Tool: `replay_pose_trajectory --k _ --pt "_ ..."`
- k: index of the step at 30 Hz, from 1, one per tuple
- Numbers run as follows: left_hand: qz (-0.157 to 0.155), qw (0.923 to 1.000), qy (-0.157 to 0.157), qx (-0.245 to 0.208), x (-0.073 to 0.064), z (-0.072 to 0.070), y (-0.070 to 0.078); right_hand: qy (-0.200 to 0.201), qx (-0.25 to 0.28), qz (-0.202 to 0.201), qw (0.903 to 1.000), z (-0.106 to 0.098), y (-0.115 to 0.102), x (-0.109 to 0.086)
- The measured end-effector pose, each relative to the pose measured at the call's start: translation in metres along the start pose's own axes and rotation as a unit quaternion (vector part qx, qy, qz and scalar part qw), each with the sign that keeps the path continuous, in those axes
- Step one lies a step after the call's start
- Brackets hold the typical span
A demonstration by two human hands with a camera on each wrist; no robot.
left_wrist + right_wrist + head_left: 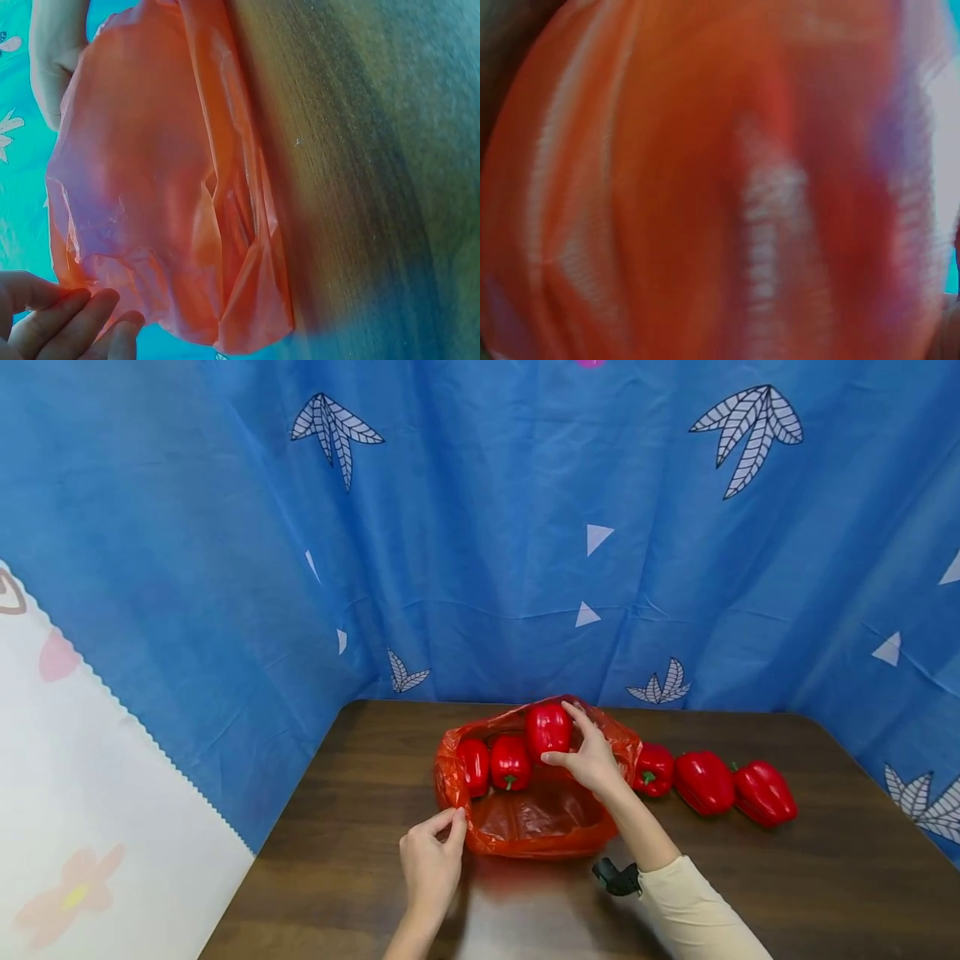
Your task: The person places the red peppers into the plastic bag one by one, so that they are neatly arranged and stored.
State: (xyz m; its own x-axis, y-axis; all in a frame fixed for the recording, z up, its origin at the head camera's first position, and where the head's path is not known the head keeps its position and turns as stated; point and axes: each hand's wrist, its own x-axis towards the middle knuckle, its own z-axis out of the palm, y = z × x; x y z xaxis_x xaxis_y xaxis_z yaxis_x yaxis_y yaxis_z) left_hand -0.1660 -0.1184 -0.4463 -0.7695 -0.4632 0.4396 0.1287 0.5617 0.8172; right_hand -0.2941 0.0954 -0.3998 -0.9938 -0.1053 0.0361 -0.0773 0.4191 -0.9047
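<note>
Cream sleeve (697,906) foremost, right grip (595,762) holds pepper (547,729) between thumb and fingers, left grip (432,860) pinches bag (528,846).

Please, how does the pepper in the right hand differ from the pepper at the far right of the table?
The held pepper is gripped by the right hand, while the far-right pepper lies untouched on the table. The held pepper is at the mouth of the red bag; the far-right pepper is outside it. The held pepper shows no stem, but the far-right pepper shows a green one. Both are red and glossy.
</note>
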Motion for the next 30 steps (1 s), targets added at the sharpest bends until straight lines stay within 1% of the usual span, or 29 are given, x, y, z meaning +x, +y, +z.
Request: replay_pose_trajectory --k 5,15,23,30 --pt "0.008 1.0000 -0.001 0.005 -0.001 0.002 0.000 0.014 -0.052 0.020 0.9983 0.002 0.014 0.004" --pt "-0.001 1.0000 -0.006 -0.002 0.000 0.001 0.000 0.026 -0.105 0.028 0.9937 0.010 0.033 0.011" --pt "-0.004 1.0000 -0.004 0.001 0.000 0.001 0.001 0.024 -0.143 0.032 0.9889 0.018 0.041 0.015" --pt "-0.003 1.0000 -0.005 -0.001 -0.001 0.000 0.002 0.011 -0.176 0.032 0.9838 0.022 0.042 0.015"
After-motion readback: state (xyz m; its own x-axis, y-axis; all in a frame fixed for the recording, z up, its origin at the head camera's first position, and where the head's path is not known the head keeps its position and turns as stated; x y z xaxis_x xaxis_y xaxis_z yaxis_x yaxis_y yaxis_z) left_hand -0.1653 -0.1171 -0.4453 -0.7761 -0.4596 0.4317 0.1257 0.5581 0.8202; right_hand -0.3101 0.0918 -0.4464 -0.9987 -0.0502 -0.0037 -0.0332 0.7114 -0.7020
